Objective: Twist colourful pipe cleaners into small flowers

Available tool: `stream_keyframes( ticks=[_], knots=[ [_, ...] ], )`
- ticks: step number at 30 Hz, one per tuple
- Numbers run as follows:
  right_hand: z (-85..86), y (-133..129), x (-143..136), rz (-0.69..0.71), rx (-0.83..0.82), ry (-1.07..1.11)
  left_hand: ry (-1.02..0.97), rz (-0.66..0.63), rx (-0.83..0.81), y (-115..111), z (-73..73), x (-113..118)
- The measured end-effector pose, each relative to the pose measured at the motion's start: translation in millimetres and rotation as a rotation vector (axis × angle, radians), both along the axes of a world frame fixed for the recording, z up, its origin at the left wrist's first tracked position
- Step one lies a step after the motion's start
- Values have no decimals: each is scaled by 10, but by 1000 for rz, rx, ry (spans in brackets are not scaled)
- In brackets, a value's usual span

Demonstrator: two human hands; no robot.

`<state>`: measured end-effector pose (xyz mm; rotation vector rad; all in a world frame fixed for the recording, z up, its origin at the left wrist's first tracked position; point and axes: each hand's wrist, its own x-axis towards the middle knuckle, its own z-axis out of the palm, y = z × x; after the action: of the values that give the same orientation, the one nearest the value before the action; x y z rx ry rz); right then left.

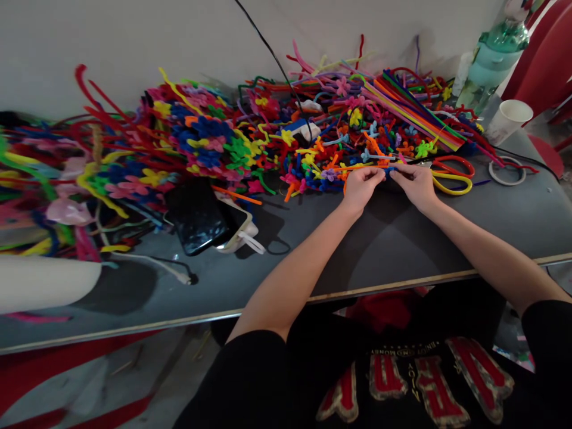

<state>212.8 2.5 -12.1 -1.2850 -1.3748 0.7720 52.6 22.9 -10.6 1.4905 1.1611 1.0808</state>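
A small piece of blue pipe cleaner (389, 170) sits between my fingertips, close to the pile at the table's back. My left hand (363, 186) pinches it from the left side, fingers closed. From the right, my right hand (416, 183) pinches the same piece, thumb and forefinger together. Its exact shape is mostly hidden by the fingers. Just beyond my hands lie many loose pipe-cleaner flowers, among them a bright green one (425, 149). Scissors with one red and one yellow handle (452, 182) lie right beside my right hand.
A bundle of straight pipe cleaners (415, 113) rests on the heap. At right stand a white paper cup (509, 122), a green-tinted bottle (491, 62) and a grey ring (507, 171). Leftward are a black phone (199, 217), a cable (156, 265) and a white cylinder (44, 285).
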Motion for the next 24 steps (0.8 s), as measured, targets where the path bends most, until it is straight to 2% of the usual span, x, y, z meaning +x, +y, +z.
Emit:
stream_keyframes(
  ticks=[4,9,16,20,24],
  knots=[
    [18,1,3,31,-60,106,-10,29,5,11,-39,0],
    [9,0,-21,43,33,37,-54,109,22,11,-76,13],
    [73,-38,-24,-9,-39,-99,93,138,280,-70,-140,65],
    [98,-58,-28,-45,5,-153,157,186,358,-118,-76,43],
    [117,-80,-45,-62,31,-224,304,154,522,-152,10,-8]
  ],
)
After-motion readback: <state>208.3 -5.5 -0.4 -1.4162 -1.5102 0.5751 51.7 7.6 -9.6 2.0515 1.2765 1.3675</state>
